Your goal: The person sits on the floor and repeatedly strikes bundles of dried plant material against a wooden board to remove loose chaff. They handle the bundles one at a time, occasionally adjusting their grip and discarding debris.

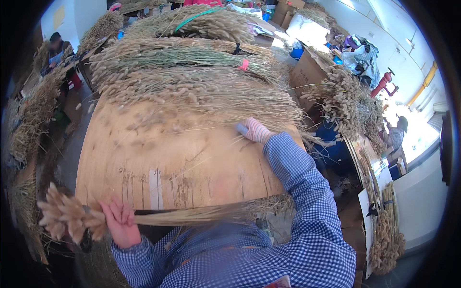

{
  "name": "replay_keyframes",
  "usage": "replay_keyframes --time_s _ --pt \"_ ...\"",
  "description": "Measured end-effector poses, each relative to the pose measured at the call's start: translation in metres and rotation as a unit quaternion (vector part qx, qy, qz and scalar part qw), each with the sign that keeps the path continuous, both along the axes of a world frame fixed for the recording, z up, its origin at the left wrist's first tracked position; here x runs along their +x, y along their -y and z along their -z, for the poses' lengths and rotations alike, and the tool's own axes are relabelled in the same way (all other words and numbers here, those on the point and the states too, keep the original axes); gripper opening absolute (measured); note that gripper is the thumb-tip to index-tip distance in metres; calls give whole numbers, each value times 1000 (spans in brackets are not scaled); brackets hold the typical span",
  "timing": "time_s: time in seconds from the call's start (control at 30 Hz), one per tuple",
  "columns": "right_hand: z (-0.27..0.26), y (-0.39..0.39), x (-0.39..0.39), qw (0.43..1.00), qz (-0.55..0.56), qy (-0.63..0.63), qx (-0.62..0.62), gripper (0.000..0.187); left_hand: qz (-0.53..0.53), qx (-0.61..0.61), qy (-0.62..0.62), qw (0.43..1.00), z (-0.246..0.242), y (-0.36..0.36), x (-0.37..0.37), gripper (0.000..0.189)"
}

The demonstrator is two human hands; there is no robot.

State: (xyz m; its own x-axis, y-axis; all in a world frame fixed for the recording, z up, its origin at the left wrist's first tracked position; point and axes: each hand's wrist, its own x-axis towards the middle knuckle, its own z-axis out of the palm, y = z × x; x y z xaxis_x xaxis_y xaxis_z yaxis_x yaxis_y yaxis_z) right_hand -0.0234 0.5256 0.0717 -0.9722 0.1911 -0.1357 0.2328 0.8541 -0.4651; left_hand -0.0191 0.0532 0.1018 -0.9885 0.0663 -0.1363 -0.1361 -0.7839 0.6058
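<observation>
My left hand is closed around a bunch of dried bunny-tail grass just below its fluffy heads. The bunch lies crosswise along the near edge of the wooden table, heads to the left and stems to the right. My right hand, in a striped glove with a bluish thumb, is at the stem ends of the loose grass spread over the table's far half. A few thin stems show beside its fingers; whether it grips them is unclear. Blurred grass heads appear left of it, above the wood.
Behind the loose grass lie greener stems with a pink tie and a large bundle with a green band. Cardboard boxes and more grass stand to the right. People sit at far left and far right.
</observation>
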Motion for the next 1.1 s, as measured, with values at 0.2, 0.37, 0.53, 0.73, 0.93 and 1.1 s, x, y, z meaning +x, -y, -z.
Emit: replay_keyframes --time_s 0.2,0.37,0.53,0.73,0.93,1.1 --pt "-3 -31 -72 995 -7 9 101 55 -36 -40 -51 997 8 52 0 40" --pt "-3 -61 -102 977 31 -36 207 46 -77 -85 -66 991 7 114 -8 39" --pt "5 -74 -114 957 90 -43 272 46 -78 -62 -136 986 -3 151 -7 28" --pt "-2 -84 -96 991 53 -42 115 44 -148 29 -66 986 -25 165 8 32" --pt "-83 -10 -47 993 88 38 -64 39 126 150 -230 953 -71 119 -16 34" --pt "-164 154 26 917 -225 -149 -294 37 136 97 -241 956 -141 31 -3 40"
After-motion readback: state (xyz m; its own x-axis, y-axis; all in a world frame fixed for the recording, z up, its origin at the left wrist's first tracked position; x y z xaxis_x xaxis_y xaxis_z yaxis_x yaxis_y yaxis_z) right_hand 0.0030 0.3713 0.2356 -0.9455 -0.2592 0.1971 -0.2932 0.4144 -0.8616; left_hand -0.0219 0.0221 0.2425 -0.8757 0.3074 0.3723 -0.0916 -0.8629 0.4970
